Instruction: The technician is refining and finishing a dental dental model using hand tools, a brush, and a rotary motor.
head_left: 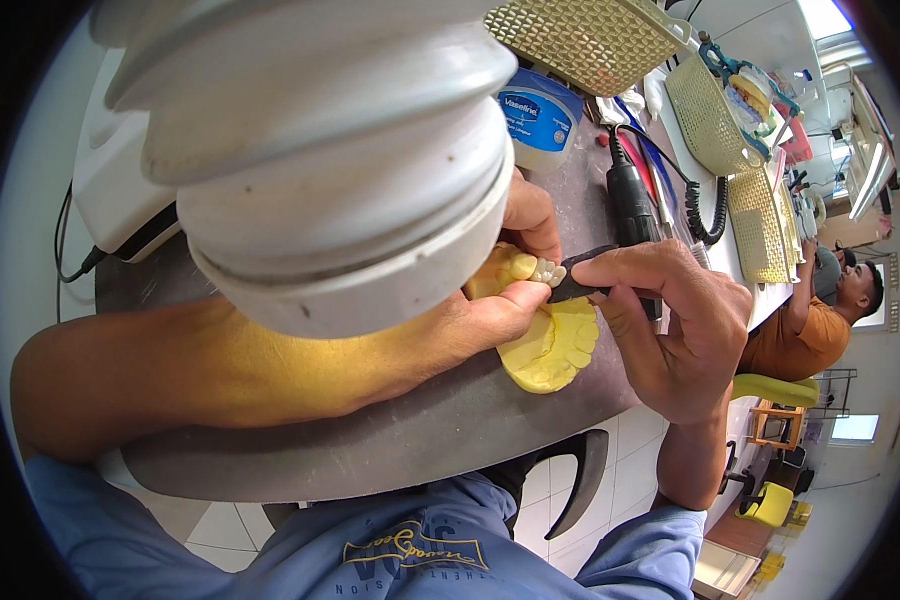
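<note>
My left hand [500,312] is closed around a yellow dental cast [487,275], partly hidden by the hose end. At the cast's edge, between thumb and fingers, a row of small white teeth [547,271] shows. My right hand [688,330] pinches a thin dark strip [576,283] between thumb and index finger, its tip up against those teeth. Whether the strip is paper or cloth is unclear. Just below both hands, a second yellow dental cast [558,350] with a row of carved teeth lies on the grey table [370,460].
A ribbed white suction hose [330,180] covers much of the left side. Behind the hands stand a blue-lidded jar [540,120], a black handpiece [627,195] with coiled cable [715,222], and woven baskets [705,115]. A person in orange [800,335] sits far right.
</note>
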`<state>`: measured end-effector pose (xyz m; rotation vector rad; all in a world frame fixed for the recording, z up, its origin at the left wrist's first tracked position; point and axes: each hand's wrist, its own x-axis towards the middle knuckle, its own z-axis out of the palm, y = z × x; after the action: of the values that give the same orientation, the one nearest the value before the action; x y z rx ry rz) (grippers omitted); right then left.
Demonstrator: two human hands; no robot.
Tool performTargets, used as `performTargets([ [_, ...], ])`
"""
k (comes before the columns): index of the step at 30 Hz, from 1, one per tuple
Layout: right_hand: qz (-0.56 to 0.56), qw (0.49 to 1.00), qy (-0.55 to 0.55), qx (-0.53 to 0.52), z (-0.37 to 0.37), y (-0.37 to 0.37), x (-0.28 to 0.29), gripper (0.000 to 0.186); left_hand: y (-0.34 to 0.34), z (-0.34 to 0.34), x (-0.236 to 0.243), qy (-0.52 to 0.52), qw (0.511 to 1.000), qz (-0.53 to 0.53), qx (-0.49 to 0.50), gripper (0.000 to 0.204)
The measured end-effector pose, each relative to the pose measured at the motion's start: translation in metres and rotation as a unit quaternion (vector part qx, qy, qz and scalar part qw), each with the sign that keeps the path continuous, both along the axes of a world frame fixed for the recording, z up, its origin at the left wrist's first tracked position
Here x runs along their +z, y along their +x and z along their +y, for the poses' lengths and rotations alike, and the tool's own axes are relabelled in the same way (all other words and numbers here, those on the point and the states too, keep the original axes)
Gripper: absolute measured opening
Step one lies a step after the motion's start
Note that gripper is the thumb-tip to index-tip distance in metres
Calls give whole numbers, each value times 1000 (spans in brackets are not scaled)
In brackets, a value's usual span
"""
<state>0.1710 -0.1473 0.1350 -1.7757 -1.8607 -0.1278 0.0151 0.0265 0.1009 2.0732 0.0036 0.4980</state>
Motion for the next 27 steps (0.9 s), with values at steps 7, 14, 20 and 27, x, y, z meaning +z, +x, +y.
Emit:
performTargets([
  [7, 9, 1000, 3, -19, 0, -4, -4, 14, -1, -3, -4, -35, 999, -1, 11, 14],
  [14, 47, 998, 22, -34, -1, -6, -12, 14, -1, -3, -4, -42, 999, 13, 12, 15],
  [20, 75, 996, 28, -45, -1, -7, -15, 13, 3, 0, -2, 3, 1000, 0, -3, 15],
  [27, 188, 974, 100, -84, 1, -7, -16, 14, 6, -8, 1, -21, 1000, 4, 6, 16],
])
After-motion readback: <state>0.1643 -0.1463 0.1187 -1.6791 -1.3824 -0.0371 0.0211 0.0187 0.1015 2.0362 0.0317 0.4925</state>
